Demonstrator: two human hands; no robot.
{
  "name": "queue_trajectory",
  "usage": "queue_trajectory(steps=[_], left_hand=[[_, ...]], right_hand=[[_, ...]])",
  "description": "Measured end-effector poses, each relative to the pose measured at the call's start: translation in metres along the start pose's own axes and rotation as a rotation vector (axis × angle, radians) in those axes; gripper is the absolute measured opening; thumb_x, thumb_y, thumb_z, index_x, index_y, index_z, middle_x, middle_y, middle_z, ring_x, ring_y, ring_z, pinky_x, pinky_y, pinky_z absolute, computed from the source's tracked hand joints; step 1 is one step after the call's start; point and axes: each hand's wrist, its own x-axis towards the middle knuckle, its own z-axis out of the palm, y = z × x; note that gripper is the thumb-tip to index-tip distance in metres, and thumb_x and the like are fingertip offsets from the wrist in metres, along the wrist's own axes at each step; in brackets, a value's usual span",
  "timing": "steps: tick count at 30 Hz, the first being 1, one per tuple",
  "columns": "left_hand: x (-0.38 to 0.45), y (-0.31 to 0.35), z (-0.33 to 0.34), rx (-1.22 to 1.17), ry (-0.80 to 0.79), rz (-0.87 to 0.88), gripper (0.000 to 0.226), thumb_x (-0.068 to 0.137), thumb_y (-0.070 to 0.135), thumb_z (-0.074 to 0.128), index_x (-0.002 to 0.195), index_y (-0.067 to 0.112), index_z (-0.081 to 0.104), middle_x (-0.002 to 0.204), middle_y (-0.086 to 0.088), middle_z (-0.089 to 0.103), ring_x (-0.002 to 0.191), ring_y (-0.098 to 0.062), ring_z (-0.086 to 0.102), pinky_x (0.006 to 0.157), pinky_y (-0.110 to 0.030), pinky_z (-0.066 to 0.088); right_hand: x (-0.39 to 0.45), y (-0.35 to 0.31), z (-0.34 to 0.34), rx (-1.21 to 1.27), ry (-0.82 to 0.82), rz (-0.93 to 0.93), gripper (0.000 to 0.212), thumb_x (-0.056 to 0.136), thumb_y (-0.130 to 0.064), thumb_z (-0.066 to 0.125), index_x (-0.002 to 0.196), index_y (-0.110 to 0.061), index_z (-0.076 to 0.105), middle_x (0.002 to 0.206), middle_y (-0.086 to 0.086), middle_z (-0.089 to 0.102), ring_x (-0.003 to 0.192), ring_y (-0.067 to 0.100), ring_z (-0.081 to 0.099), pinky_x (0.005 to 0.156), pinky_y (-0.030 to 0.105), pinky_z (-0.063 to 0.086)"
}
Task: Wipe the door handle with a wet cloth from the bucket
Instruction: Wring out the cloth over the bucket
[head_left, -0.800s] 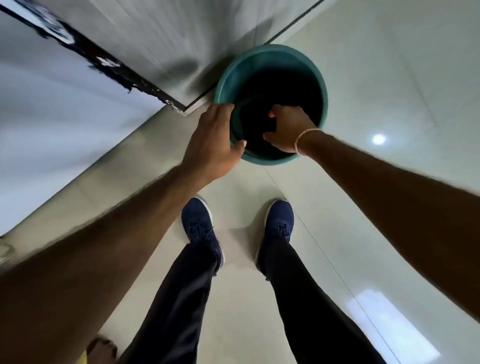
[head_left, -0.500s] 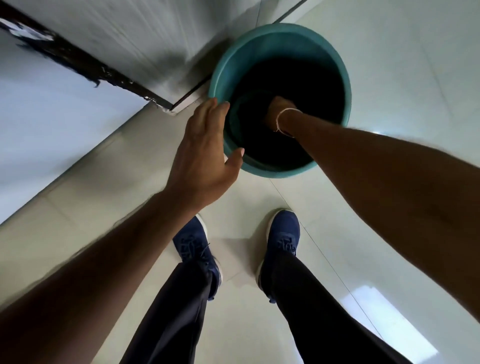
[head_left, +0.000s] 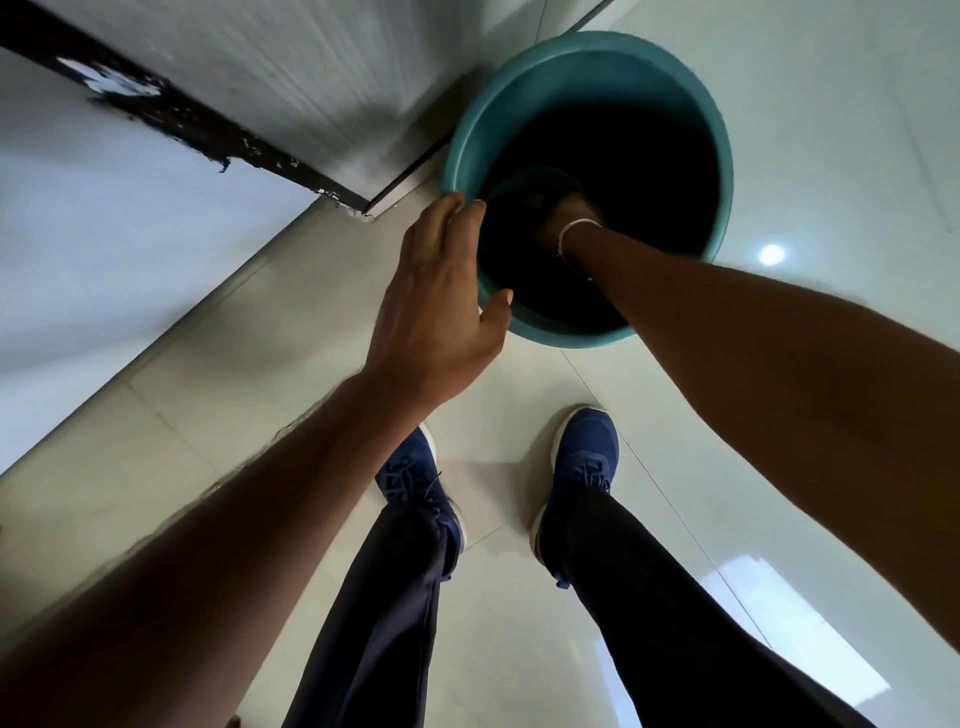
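A teal bucket (head_left: 722, 135) stands on the floor ahead of my feet, its inside very dark. My right hand (head_left: 563, 215) reaches deep into it; the wrist with a pale band shows, but the fingers are lost in the dark and no cloth can be made out. My left hand (head_left: 436, 301) hovers at the bucket's near-left rim with fingers spread and thumb out, holding nothing. The door handle is out of view.
The grey door (head_left: 291, 67) with its chipped dark bottom edge (head_left: 197, 130) stands just left of the bucket. A pale wall fills the left side. My two blue shoes (head_left: 584, 457) stand on glossy pale floor tiles (head_left: 805, 364) below the bucket.
My right hand has gone from the bucket's rim down into its dark inside. My left hand has let go of the rim and spread its fingers. The view has dropped closer to the bucket.
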Motion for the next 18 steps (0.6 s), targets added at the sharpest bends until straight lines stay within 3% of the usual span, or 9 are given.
queue_trajectory(steps=[2,4,8,10,13,14,16,18], left_hand=[[-0.001,0.007,-0.007,-0.025,-0.023,-0.027,0.076,0.098,0.025,0.076,0.162,0.009,0.038,0.170,-0.013,0.036,0.157,-0.031,0.036,0.124,-0.044,0.043],[-0.003,0.018,-0.019,-0.051,-0.032,-0.049,0.073,0.098,0.025,0.076,0.160,0.009,0.040,0.165,-0.014,0.042,0.153,-0.031,0.041,0.123,-0.045,0.044],[-0.006,0.055,-0.047,-0.210,-0.008,-0.193,0.050,0.102,0.033,0.073,0.144,0.010,0.060,0.138,-0.011,0.069,0.127,-0.026,0.063,0.106,-0.027,0.046],[-0.011,0.077,-0.062,-0.400,-0.036,-0.299,0.044,0.101,0.045,0.072,0.130,0.011,0.070,0.118,-0.008,0.078,0.111,-0.021,0.073,0.104,-0.032,0.056],[-0.026,0.115,-0.091,-0.752,-0.099,-0.410,0.064,0.084,0.077,0.072,0.110,0.019,0.079,0.105,0.002,0.081,0.105,-0.013,0.076,0.106,-0.049,0.060],[-0.032,0.129,-0.102,-0.859,-0.128,-0.434,0.062,0.082,0.078,0.073,0.104,0.020,0.080,0.104,-0.001,0.083,0.106,-0.016,0.077,0.106,-0.050,0.060],[-0.047,0.163,-0.126,-1.017,-0.197,-0.462,0.044,0.092,0.062,0.074,0.100,0.019,0.080,0.107,-0.010,0.083,0.109,-0.022,0.078,0.101,-0.046,0.062],[-0.069,0.195,-0.152,-1.048,-0.190,-0.440,0.038,0.093,0.050,0.073,0.105,0.015,0.080,0.110,-0.018,0.081,0.110,-0.031,0.078,0.102,-0.052,0.063]], right_hand=[[-0.036,-0.011,-0.022,0.083,0.102,0.013,0.046,0.104,-0.043,0.065,0.144,-0.019,0.067,0.142,0.011,0.071,0.134,0.029,0.066,0.104,0.029,0.051],[-0.075,-0.017,-0.046,0.085,0.136,0.045,0.040,0.098,-0.037,0.072,0.129,-0.011,0.074,0.124,0.014,0.077,0.120,0.032,0.072,0.090,0.032,0.055],[-0.153,-0.028,-0.089,0.127,0.194,-0.022,0.018,0.089,-0.027,0.080,0.099,-0.015,0.070,0.095,0.005,0.068,0.093,0.026,0.067,0.074,0.028,0.041],[-0.196,-0.030,-0.107,0.228,0.245,-0.043,0.024,0.088,-0.025,0.083,0.091,-0.021,0.060,0.092,0.003,0.063,0.086,0.022,0.059,0.072,0.027,0.036],[-0.279,-0.034,-0.125,0.334,0.335,-0.121,0.026,0.085,-0.023,0.084,0.094,-0.020,0.060,0.099,0.005,0.065,0.084,0.021,0.059,0.070,0.028,0.036],[-0.308,-0.037,-0.130,0.349,0.362,-0.152,0.027,0.084,-0.023,0.084,0.101,-0.017,0.064,0.103,0.005,0.068,0.086,0.022,0.062,0.072,0.030,0.042],[-0.358,-0.044,-0.140,0.397,0.392,-0.198,0.035,0.086,-0.025,0.081,0.117,-0.018,0.067,0.110,0.002,0.072,0.092,0.020,0.069,0.079,0.036,0.058],[-0.408,-0.056,-0.159,0.446,0.411,-0.222,0.040,0.087,-0.028,0.081,0.124,-0.020,0.066,0.112,-0.003,0.074,0.094,0.017,0.072,0.082,0.038,0.062]])
